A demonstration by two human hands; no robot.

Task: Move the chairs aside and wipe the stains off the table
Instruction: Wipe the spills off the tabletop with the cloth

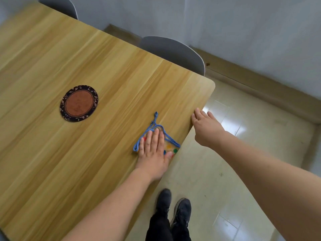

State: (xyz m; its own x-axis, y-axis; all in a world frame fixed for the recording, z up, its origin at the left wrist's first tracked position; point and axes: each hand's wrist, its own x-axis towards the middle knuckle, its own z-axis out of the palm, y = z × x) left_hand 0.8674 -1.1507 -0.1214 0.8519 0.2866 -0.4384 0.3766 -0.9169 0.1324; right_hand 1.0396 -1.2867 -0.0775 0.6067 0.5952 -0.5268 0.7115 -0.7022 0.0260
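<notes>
At the far left, a grey chair [60, 5] shows its back just beyond the far edge of the wooden table [73, 54]. On the left part of the tabletop lies a round coaster [79, 103], brown in the middle with a dark patterned rim. Further right, at the far edge, a second grey chair [175, 53] is tucked against the table. Near the right edge of the table lies a cloth [169, 142] with blue trim and coloured dots, its small loop pointing to the far side. The left hand [153, 148] presses flat on the cloth, fingers straight and together. To the right, the right hand [205, 127] rests its relaxed, spread fingers on the table's right edge, gripping nothing. Below, near the person, two dark shoes [173, 207] stand on the tiled floor [251, 136]
</notes>
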